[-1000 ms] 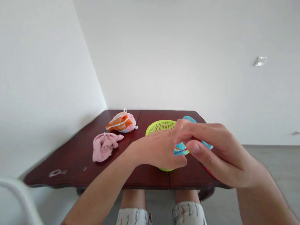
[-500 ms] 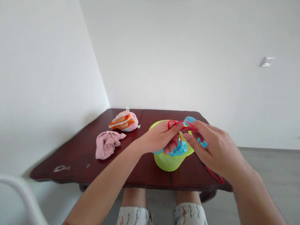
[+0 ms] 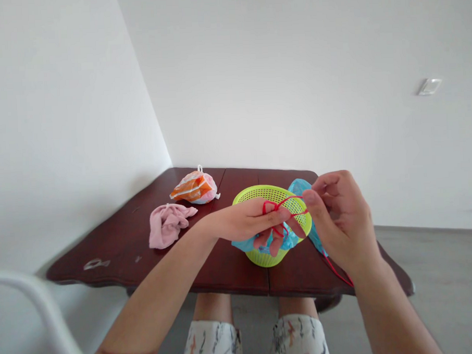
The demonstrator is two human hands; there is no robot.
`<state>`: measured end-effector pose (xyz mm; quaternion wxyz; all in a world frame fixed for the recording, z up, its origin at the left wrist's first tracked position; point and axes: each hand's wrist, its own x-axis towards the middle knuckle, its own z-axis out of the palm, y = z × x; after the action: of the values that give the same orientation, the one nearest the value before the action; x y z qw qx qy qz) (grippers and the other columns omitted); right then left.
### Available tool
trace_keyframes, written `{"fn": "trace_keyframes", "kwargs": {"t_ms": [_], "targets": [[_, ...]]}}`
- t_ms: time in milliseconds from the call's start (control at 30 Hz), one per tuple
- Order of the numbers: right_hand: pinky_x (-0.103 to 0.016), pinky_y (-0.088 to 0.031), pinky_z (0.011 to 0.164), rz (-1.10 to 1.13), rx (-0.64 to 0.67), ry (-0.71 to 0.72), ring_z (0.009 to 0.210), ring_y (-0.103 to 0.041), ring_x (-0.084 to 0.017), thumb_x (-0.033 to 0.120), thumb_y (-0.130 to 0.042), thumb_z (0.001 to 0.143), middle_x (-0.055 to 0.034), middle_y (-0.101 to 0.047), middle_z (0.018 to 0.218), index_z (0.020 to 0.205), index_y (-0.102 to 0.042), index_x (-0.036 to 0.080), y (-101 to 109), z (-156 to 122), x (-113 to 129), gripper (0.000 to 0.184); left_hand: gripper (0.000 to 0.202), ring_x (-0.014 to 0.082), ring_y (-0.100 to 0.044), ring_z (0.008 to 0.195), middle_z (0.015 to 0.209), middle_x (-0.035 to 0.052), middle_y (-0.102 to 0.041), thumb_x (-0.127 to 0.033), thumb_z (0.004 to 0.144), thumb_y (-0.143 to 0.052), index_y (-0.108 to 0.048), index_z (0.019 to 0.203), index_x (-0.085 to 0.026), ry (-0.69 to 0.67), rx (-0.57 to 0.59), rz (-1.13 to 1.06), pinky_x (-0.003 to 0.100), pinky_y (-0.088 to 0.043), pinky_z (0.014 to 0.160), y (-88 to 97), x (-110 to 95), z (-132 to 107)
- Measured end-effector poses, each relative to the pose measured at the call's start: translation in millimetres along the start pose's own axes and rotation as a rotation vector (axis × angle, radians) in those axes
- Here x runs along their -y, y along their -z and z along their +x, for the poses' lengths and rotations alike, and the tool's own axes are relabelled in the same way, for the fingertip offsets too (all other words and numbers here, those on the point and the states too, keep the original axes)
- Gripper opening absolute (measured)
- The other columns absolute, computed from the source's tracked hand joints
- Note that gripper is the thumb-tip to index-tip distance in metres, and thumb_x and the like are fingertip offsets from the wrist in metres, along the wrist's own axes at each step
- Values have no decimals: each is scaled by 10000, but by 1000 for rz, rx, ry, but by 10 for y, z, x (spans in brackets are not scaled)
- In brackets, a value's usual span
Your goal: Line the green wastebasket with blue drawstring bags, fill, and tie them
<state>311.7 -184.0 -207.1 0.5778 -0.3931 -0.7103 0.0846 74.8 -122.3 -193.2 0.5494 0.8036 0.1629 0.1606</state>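
Holding looped, thin, bright-red string (image 3: 290, 197) in half-curled fingers of left hand (image 3: 257, 219) over green basket (image 3: 264, 258), pinching it between thumb and forefinger of right hand (image 3: 343, 224), hiding stretches behind both.

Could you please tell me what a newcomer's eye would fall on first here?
Probably the red cord, looped about the left hand and reaching the right hand, above the green basket. Next, perhaps the orange-white bag, far left on the table, behind the pink cloth.
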Motion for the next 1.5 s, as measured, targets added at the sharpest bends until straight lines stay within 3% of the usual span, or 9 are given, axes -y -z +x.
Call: {"fn": "trace_keyframes", "kwargs": {"t_ms": [167, 367, 533, 700, 800, 900, 1233, 1400, 1500], "targets": [[-320, -363, 588, -50, 151, 120, 617, -497, -135, 333, -700, 1208, 29, -594, 706, 866, -620, 241, 21, -40, -22, 364, 818, 132, -658, 558, 836, 115, -863, -836, 1180, -496, -889, 885, -182, -17, 20, 34, 247, -571, 574, 25, 28, -34], [-353, -344, 664, -20, 6, 281, 646, -446, -140, 176, -687, 1142, 36, -531, 749, 879, -561, 241, -90, -268, 8, 299, 760, 174, -719, 612, 757, 80, -820, -826, 1184, -515, -880, 1346, -179, -88, -238, -214, 300, -651, 718, 25, 181, -18], [-370, -378, 685, -161, 215, 260, 666, -522, -162, 194, -659, 1165, 22, -579, 728, 825, -535, 243, -304, -400, -95, 365, 783, 115, -567, 470, 852, 92, -837, -831, 1195, -442, -824, 1358, -168, -131, -315, -390, 291, -612, 605, -11, 202, -4], [-438, -558, 957, -48, 69, 259, 1090, -725, -278, 302, -715, 1166, -93, -764, 1148, 1185, -720, 245, -285, -358, -182, 60, 571, 225, -764, 795, 882, 80, -783, -635, 1265, -445, -804, 1225, -192, -201, -470, 328, 342, -645, 784, -126, -58, -169], [-550, -500, 1277, 107, 123, 148, 1477, -666, -324, 376, -567, 1257, -148, -739, 1528, 1537, -668, 275, -293, -308, -182, 314, 337, 305, -786, 1093, 1119, 130, -827, -435, 1245, -542, -789, 1179, -216, -286, -529, 956, 460, -646, 1046, -178, -206, -270], [-546, -473, 1359, 252, 249, -1, 1427, -731, -295, 513, -494, 1294, -104, -816, 1434, 1494, -744, 311, -407, -260, -172, 379, 295, 328, -786, 1210, 1279, 150, -831, -319, 1242, -518, -769, 1371, -233, -414, -528, 1196, 510, -638, 1136, -182, -227, -296], [-379, -690, 813, 741, 202, -319, 868, -802, -238, 782, -897, 981, -36, -852, 944, 1080, -846, 298, -715, -151, -360, 496, 631, 327, -341, 1863, 1936, 116, -487, -577, 1292, -374, -437, 1888, -382, -607, -383, 631, 645, -224, 1536, -171, 165, -89], [-370, -668, 841, 816, 2, -407, 893, -781, -215, 689, -845, 1060, -10, -830, 998, 1042, -768, 305, -618, -8, -573, 392, 726, 363, -625, 1681, 1307, 168, -907, -735, 1253, -340, -819, 1556, -282, -485, -505, 210, 612, -500, 1373, -168, 307, -124], [-335, -621, 789, 808, -126, -427, 800, -711, -173, 676, -893, 1024, 11, -786, 964, 960, -714, 286, -451, 134, -870, 435, 727, 361, -877, 1209, 619, 61, -718, -762, 1238, -412, -878, 1380, -222, -445, -721, -40, 503, -661, 1058, -88, 452, -224]]}}
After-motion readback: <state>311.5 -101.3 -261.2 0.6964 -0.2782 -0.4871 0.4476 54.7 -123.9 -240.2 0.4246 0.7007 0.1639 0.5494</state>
